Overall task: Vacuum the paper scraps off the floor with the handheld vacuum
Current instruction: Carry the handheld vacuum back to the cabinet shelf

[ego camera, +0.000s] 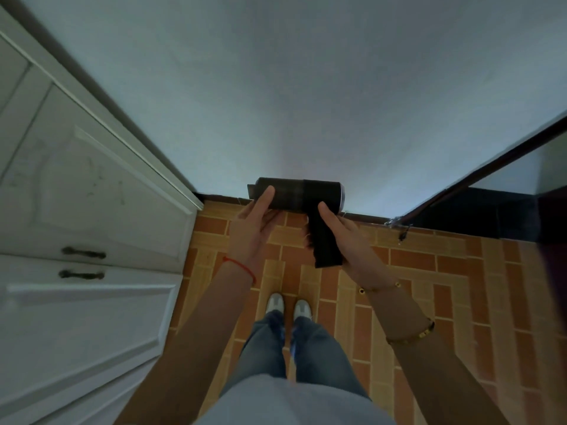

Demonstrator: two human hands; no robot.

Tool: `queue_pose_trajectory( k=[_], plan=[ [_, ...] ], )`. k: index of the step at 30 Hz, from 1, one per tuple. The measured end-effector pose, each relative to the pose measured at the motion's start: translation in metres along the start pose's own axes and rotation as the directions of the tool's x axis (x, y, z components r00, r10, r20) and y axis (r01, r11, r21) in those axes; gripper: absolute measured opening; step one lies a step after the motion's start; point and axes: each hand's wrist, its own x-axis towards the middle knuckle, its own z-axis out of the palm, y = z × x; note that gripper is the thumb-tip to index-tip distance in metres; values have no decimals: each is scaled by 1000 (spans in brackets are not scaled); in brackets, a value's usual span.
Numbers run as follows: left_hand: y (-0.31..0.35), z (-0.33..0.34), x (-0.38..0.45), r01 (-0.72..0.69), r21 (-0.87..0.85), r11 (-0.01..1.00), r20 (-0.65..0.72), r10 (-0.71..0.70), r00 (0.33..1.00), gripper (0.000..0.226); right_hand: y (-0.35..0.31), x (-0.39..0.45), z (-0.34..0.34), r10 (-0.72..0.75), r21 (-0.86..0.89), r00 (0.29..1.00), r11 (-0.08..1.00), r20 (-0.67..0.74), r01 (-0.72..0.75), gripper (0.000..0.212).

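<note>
Holding the vacuum [299,194] up at chest height over the brick floor [429,271], barrel level, nozzle pointing left, near the far wall [276,87]. Right hand [343,240] has its fingers wrapped on the grip; left hand [253,228] cups the barrel's left end. Cabinet [76,210] on the left.

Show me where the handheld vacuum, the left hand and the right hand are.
handheld vacuum [303,194], head view, on its dark barrel.
left hand [254,228], head view, on the palm.
right hand [346,237], head view, on the palm beside the handle.
</note>
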Motion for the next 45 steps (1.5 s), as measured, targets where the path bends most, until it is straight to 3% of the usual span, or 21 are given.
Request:
queue_pose_trajectory(
  k=[4,9,12,19,25,31,35,40,45],
  plan=[
    [2,-6,-31,1,-4,1000,-7,-1,1000,31,-5,-30,6,28,-39,999,999,14,-28,45],
    [3,-13,-62,-43,-48,998,-34,41,999,9,-5,-50,12,50,-90,996,995,72,-43,39],
    [5,-20,-78,-69,-90,994,-81,62,995,9,-4,-54,19,62,-118,992,992,112,-49,36],
    [8,-62,-125,-159,-253,954,-286,83,955,39,10,-59,60,136,-184,956,979,258,-90,32],
    [-3,-128,-181,-314,-336,888,-495,118,861,34,37,-74,121,224,-325,873,942,434,-81,41],
    [-25,-201,-254,-500,-370,783,-664,154,732,24,88,-109,194,364,-526,783,849,504,-55,44],
    [-46,-258,-312,-586,-380,716,-747,136,651,32,133,-154,245,435,-552,677,832,594,-50,42],
    [-72,-326,-385,-627,-335,703,-821,109,560,30,196,-213,303,474,-587,614,810,631,-22,49],
    [-95,-394,-455,-683,-307,663,-872,93,481,28,254,-274,357,513,-605,534,796,671,-5,42]
  ],
)
